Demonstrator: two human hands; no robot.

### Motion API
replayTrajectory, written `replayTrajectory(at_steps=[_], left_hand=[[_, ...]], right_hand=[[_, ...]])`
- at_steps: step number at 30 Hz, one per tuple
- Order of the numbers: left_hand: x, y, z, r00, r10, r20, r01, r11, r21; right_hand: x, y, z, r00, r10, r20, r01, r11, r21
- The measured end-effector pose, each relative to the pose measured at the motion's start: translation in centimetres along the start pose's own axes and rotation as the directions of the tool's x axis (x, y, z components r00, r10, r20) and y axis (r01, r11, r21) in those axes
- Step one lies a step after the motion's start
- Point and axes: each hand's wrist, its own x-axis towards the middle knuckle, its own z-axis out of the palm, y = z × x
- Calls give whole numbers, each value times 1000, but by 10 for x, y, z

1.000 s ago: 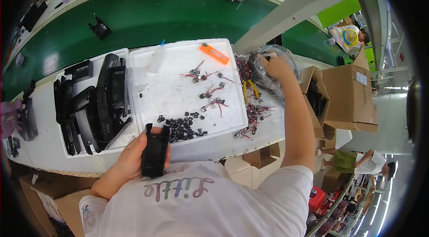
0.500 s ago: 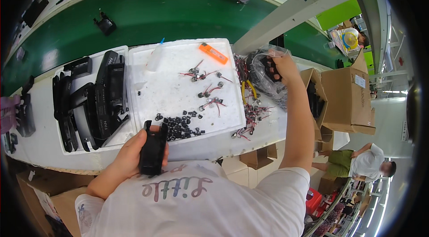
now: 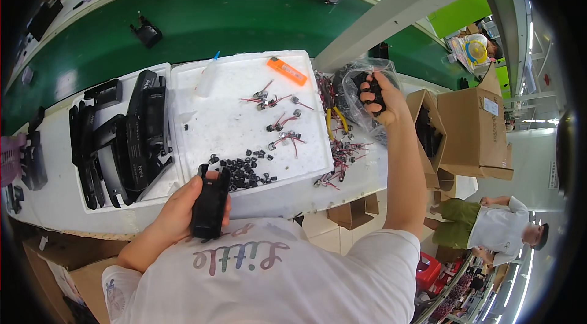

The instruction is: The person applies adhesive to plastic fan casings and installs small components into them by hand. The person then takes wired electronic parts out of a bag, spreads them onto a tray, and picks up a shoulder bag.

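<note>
My left hand [image 3: 178,206] is wrapped round a black plastic housing [image 3: 209,209], held upright over the near edge of a white foam tray [image 3: 235,131]. At the mouth of a clear plastic bag [image 3: 350,95], my right hand [image 3: 391,103] is curled, palm up, around a handful of small black plastic parts [image 3: 372,90]. Similar small black parts [image 3: 247,170] lie heaped near the tray's front edge. Small metal components with red wires [image 3: 282,140] are spread on the tray, beside an orange tool [image 3: 287,71] and a white bottle with a blue tip [image 3: 208,78].
Black housings [image 3: 140,134] fill another foam tray on the left. Yellow-handled pliers [image 3: 335,117] and more wired components [image 3: 348,156] lie right of the middle tray. Cardboard boxes [image 3: 468,131] stand at right, near a slanted metal post [image 3: 397,9]. A green belt [image 3: 226,18] runs behind.
My right hand has lifted slightly and turned palm up at the bag, showing the black parts in its fingers. My left hand still holds the housing. A person at right has moved.
</note>
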Motion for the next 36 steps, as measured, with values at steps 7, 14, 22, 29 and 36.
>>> replayTrajectory(at_steps=[7, 14, 22, 29, 36], left_hand=[[-10, 12, 7, 987, 161, 25, -161, 987, -27], [-14, 16, 7, 979, 198, 42, -198, 980, 8], [-15, 7, -2, 986, 163, 16, -163, 987, -1], [-10, 6, -4, 988, 156, 18, -156, 988, -21], [-4, 4, -7, 993, 117, 29, -115, 992, -50]], right_hand=[[-44, 16, 39, 981, 45, 187, -65, 993, 101], [-64, 85, 135, 920, 163, 357, -7, 916, -401], [-52, 175, 165, 504, -395, 768, 698, -338, -632], [-53, 170, 160, 335, -366, 868, 783, -404, -473], [-75, 161, 160, 278, -242, 930, 786, -500, -365]])
